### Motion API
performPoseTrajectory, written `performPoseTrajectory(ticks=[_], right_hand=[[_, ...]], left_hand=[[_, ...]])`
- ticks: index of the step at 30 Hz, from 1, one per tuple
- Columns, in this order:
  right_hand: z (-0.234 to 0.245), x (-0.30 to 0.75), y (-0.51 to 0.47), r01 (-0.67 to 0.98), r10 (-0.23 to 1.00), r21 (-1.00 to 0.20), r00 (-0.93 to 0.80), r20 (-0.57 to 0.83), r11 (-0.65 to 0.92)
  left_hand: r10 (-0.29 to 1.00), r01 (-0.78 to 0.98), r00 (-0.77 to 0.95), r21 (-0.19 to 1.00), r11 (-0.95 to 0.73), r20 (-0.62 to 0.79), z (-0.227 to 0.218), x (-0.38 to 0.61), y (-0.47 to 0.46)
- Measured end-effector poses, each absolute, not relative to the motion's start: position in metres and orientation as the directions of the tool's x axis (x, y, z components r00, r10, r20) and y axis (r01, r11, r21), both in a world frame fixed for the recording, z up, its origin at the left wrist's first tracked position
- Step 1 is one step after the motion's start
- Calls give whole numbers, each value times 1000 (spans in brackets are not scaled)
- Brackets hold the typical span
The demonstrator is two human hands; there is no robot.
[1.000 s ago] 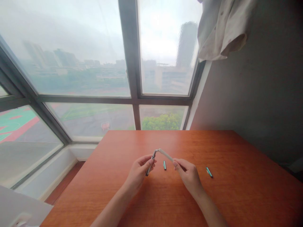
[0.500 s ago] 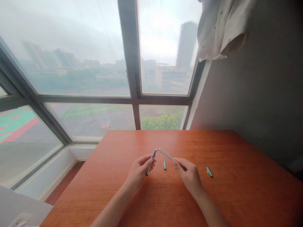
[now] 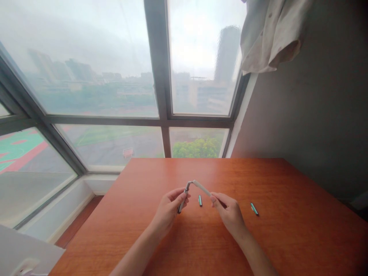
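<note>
Over the reddish wooden table point(image 3: 287, 237) I hold a slim hinged object between both hands. My left hand point(image 3: 168, 211) pinches its dark grey metal part point(image 3: 181, 202), which slants up to a bend. My right hand point(image 3: 228, 212) pinches the white part point(image 3: 201, 188) that meets the grey one at the top. Directly below, between my hands, a short teal cylinder point(image 3: 200, 200) lies on the table. A second teal cylinder point(image 3: 253, 208) lies to the right of my right hand.
A large window with dark frames point(image 3: 161, 96) rises beyond the table's far edge. A grey wall point(image 3: 316, 115) runs along the right side, with a pale garment point(image 3: 267, 34) hanging at the top. A white object point(image 3: 25, 257) sits at the lower left, off the table.
</note>
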State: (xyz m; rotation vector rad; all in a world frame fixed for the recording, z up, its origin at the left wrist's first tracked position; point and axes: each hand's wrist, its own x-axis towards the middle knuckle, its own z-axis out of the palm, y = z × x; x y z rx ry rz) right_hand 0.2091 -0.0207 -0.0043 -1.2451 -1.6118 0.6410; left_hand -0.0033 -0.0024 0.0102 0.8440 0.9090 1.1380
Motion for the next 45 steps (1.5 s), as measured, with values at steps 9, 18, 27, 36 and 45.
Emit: performPoseTrajectory(ticks=[9,18,27,36,45], right_hand=[[-5,209,-21,406,934,-852,-8,358,330],[-3,209,-21,436,924,-829,-14,382,349],[-3,208,-21,438,919,-832,32,394,341],[-3,210,-20,460,920,-822,29,390,334],[-5,209,-19,441,923,-830,10,386,342]], left_hand=[[970,-379,176,897,227,-171,10,-3,-2],[971,-377,169,899,222,-168,8,-4,-1],[969,-369,180,902,226,-170,7,-5,-1],[971,-396,177,892,219,-159,12,-4,-3],[972,-383,179,899,213,-154,13,-3,-2]])
